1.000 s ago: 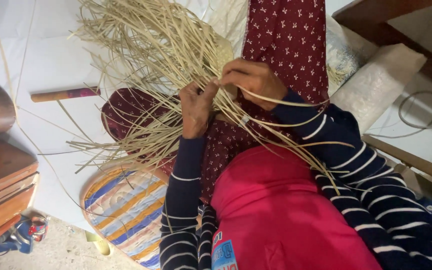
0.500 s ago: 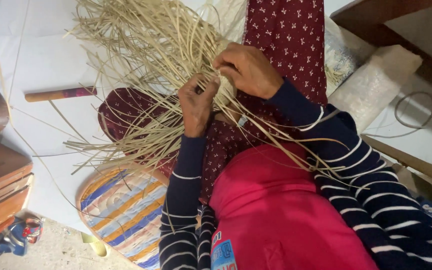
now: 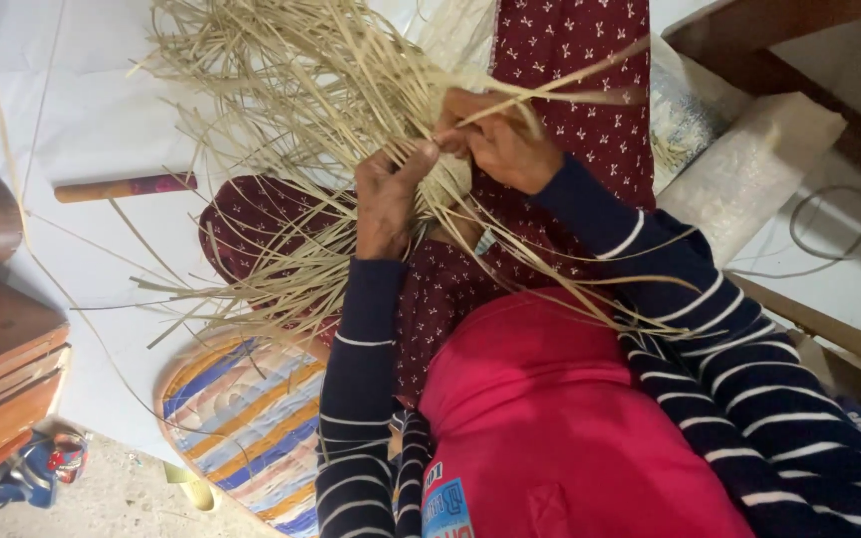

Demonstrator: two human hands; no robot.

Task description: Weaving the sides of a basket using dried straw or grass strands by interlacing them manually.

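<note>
Woven piece, small start only: left hand clamps it, right hand pinches one strip, most pale strips loose, unwoven.

Matt, dry straw strips; printed maroon cloth; glossy wooden boards.

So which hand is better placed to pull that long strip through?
Probably the right hand: its fingers already pinch the long strip that sticks out to the side. The left hand is pressed into the woven strips, seemingly holding them steady.
</note>
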